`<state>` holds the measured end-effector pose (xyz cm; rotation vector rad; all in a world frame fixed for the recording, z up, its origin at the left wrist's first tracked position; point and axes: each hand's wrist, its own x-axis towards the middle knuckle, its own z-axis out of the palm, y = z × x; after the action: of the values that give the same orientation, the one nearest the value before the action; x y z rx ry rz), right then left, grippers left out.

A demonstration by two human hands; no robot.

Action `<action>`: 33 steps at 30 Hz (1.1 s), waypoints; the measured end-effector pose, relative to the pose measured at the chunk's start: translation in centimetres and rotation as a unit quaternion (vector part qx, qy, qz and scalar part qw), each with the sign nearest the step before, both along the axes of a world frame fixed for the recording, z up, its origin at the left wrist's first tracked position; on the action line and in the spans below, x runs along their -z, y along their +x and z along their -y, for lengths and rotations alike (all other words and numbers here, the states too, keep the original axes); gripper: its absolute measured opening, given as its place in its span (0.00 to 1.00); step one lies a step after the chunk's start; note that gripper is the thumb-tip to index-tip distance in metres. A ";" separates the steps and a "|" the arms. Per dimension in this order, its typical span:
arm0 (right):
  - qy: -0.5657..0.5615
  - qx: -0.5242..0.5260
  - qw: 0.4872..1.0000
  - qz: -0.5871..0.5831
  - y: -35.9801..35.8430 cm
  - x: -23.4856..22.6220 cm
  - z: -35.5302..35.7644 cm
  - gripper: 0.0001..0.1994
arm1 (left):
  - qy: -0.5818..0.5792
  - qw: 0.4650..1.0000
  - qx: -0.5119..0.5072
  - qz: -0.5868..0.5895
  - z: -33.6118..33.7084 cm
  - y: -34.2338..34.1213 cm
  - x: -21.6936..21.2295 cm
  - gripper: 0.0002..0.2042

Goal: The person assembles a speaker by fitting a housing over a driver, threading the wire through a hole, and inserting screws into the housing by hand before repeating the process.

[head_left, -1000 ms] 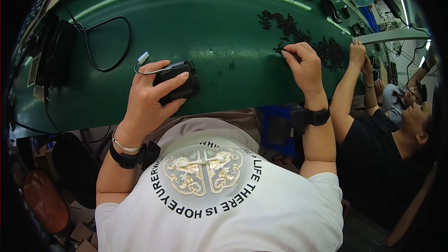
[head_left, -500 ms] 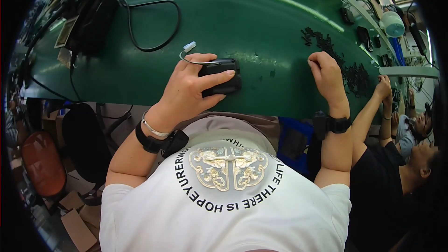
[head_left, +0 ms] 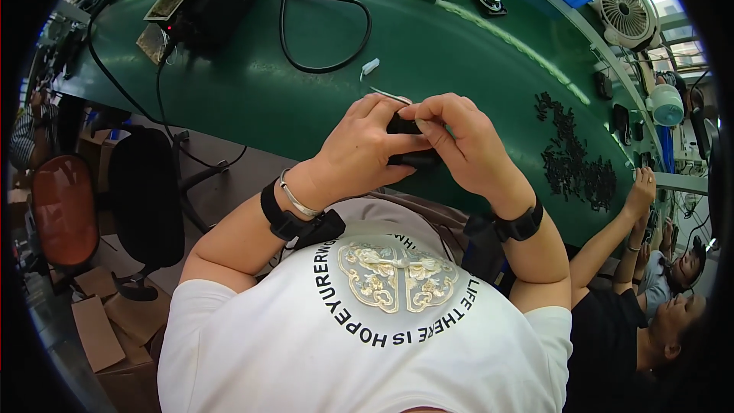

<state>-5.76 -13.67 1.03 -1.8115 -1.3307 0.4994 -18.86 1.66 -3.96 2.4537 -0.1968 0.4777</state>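
My left hand is closed round a small black plastic casing on the green tabletop. Thin wires come out of the casing's far side, and a white connector plug lies just beyond them. Over the casing's right part, my right hand has its thumb and forefinger pinched together, close to the left fingertips. Whatever sits in that pinch is too small or hidden to make out. Both hands cover most of the casing.
Many small black pieces lie heaped at the right. A black box-shaped unit stands far left, beside a looped black cable. A round speaker-like part lies at the back. A co-worker's hand reaches in at the right edge.
My right hand has moved left from beside the heap of black pieces to the casing. The left hand still holds the casing. The whole view has shifted and turned somewhat.
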 end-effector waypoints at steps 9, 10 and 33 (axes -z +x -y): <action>0.022 0.020 0.997 0.073 0.8 2.0 -1.4 0.03 | -0.004 1.000 -0.010 -0.002 0.2 0.1 0.3 0.23; 0.021 0.019 0.997 0.073 0.8 2.0 -1.4 0.03 | -0.004 1.000 -0.009 0.000 0.2 0.1 0.3 0.23; 0.066 0.106 0.983 0.134 6.0 0.0 6.1 0.07 | 0.065 0.997 0.037 -0.023 -1.1 0.4 -1.8 0.28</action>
<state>0.26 -19.74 1.05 -1.9294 -1.2926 0.0535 -18.48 2.77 -2.19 2.5704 -0.3074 0.3870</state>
